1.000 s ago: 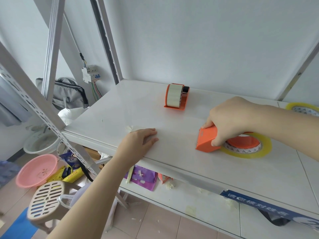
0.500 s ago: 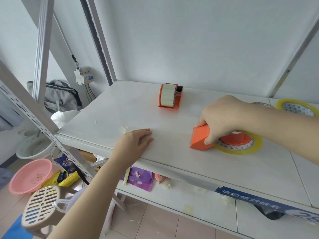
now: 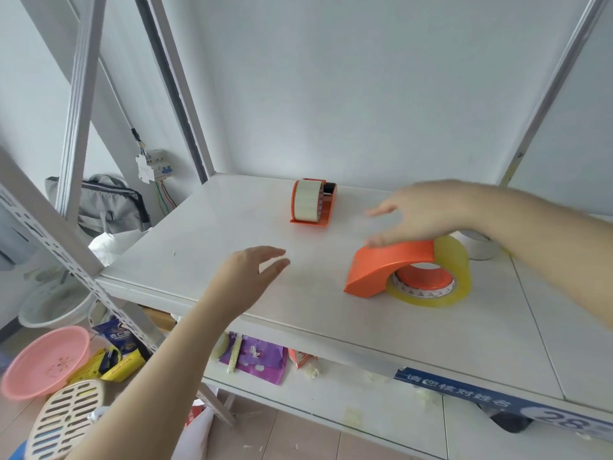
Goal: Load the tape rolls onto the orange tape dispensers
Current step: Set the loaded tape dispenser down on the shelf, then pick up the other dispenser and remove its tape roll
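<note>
An orange tape dispenser (image 3: 381, 267) lies on its side on the white shelf (image 3: 232, 227), with a clear yellowish tape roll (image 3: 444, 293) around its hub. My right hand (image 3: 421, 214) hovers just above it, blurred, fingers spread and holding nothing. My left hand (image 3: 248, 277) floats over the shelf's front left area, open and empty. A second orange dispenser (image 3: 313, 205) stands upright near the back wall with a white roll loaded on it.
Another roll (image 3: 477, 247) lies behind my right forearm, partly hidden. Slanted metal shelf posts (image 3: 49, 227) stand at the left. Below are a lower shelf with packets (image 3: 255, 356), a pink basin (image 3: 43, 360) and a slotted stool (image 3: 63, 423).
My right hand has let go of the near dispenser and risen off it with fingers spread. My left hand has lifted from the shelf surface. The view has shifted slightly.
</note>
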